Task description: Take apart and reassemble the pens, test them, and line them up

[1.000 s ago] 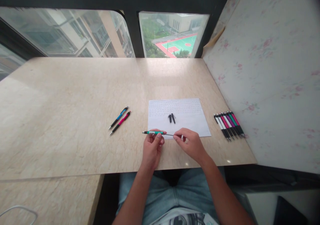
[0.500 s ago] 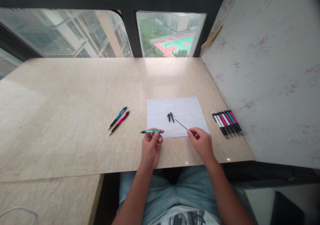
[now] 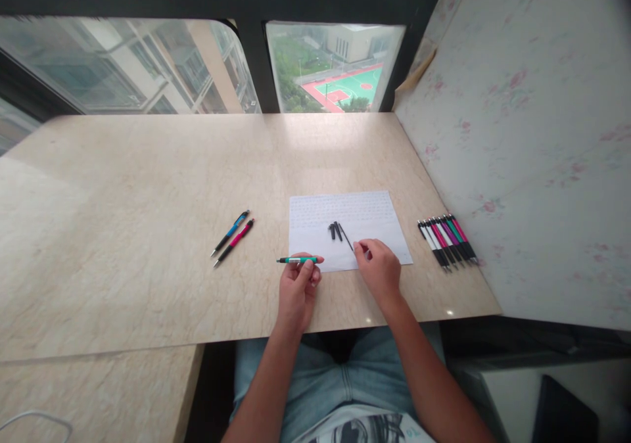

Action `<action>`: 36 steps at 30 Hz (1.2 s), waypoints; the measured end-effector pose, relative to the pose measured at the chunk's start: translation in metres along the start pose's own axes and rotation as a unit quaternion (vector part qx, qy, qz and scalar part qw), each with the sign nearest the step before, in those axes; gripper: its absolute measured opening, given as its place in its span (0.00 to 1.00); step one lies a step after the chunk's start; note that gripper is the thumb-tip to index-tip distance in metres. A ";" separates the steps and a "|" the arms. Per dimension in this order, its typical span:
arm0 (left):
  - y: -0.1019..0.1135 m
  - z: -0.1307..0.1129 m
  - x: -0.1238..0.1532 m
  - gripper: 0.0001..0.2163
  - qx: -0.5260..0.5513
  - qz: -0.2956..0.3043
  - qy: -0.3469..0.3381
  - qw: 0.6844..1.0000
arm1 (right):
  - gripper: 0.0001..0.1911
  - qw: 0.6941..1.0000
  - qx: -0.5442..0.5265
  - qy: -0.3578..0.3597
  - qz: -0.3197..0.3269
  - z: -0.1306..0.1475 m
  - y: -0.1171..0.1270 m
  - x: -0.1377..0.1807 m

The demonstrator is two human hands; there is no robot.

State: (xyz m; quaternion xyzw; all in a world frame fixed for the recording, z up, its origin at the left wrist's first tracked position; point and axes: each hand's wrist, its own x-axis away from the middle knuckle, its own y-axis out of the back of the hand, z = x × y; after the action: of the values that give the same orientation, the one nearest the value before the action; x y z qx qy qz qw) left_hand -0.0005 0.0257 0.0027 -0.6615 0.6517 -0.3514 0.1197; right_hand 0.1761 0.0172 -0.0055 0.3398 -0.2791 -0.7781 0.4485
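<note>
Between thumb and fingers, my left hand (image 3: pixel 300 288) holds a green pen barrel (image 3: pixel 298 259) level, its black end to the left. My right hand (image 3: pixel 378 267) pinches the near end of a thin black pen refill (image 3: pixel 347 238), whose far end reaches up over the paper. The lined, written sheet of paper (image 3: pixel 310 209) lies flat under the refill and partly under both hands. Small black pen parts (image 3: pixel 332 232) rest on the sheet, just left of the refill's far end.
Left of the paper lie a blue pen (image 3: pixel 231 233) and a pink pen (image 3: pixel 234 242), side by side. A row of several pens (image 3: pixel 446 240) sits to the right, near the flowered wall (image 3: pixel 532 167). The marble-patterned tabletop (image 3: pixel 148 233) runs back to the windows.
My right hand has moved left and slightly away from me with the refill, bringing its far end beside the black parts. My left hand stays nearly still with the green barrel.
</note>
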 end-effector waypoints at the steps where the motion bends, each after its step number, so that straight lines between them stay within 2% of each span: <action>1: 0.000 0.000 0.000 0.10 -0.002 0.002 0.001 1.000 | 0.15 1.000 -0.017 -0.003 0.005 0.002 0.000 0.001; 4: -0.001 0.001 0.000 0.09 -0.015 0.006 -0.004 1.000 | 0.14 0.992 -0.118 -0.032 0.042 0.012 0.001 0.005; 6: -0.001 0.002 0.000 0.09 -0.037 0.007 -0.012 0.999 | 0.13 0.965 -0.234 -0.083 0.084 0.023 0.000 0.009; 10: -0.002 0.006 0.003 0.11 -0.130 -0.001 -0.031 0.991 | 0.14 0.852 -0.446 -0.208 0.177 0.045 -0.005 0.019; 12: -0.003 0.008 0.005 0.11 -0.171 -0.012 -0.048 0.984 | 0.15 0.796 -0.510 -0.254 0.202 0.051 -0.008 0.023; 14: -0.005 0.009 0.007 0.11 -0.195 -0.018 -0.065 0.978 | 0.15 0.756 -0.549 -0.289 0.208 0.054 -0.009 0.025; 17: -0.007 0.009 0.008 0.10 -0.220 -0.019 -0.076 0.972 | 0.16 0.731 -0.570 -0.316 0.201 0.054 -0.009 0.026; 23: -0.007 0.007 0.007 0.11 -0.234 -0.022 -0.069 0.970 | 0.14 0.713 -0.595 -0.317 0.193 0.053 -0.009 0.028; 26: -0.005 0.007 0.007 0.11 -0.227 -0.020 -0.062 0.972 | 0.13 0.732 -0.579 -0.297 0.201 0.052 -0.010 0.028; 29: -0.002 0.009 0.005 0.12 -0.214 -0.020 -0.058 0.975 | 0.14 0.799 -0.506 -0.246 0.210 0.045 -0.007 0.024; 31: 0.002 0.011 0.003 0.12 -0.200 -0.019 -0.054 0.978 | 0.14 0.868 -0.410 -0.190 0.207 0.038 -0.001 0.017; 33: 0.004 0.012 0.002 0.12 -0.189 -0.016 -0.051 0.980 | 0.15 0.936 -0.270 -0.119 0.192 0.031 0.006 0.005; 34: 0.005 0.013 0.001 0.12 -0.187 -0.013 -0.050 0.981 | 0.16 0.961 -0.190 -0.082 0.185 0.027 0.010 -0.001; 36: 0.006 0.014 0.000 0.13 -0.189 -0.010 -0.051 0.981 | 0.20 0.983 -0.048 -0.054 0.168 0.022 0.014 -0.016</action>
State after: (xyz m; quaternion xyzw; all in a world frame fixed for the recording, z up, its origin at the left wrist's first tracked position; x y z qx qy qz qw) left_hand 0.0038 0.0204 -0.0106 -0.6957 0.6928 -0.1888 0.0216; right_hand 0.1721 0.0275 0.0230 0.2233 -0.3187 -0.7212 0.5731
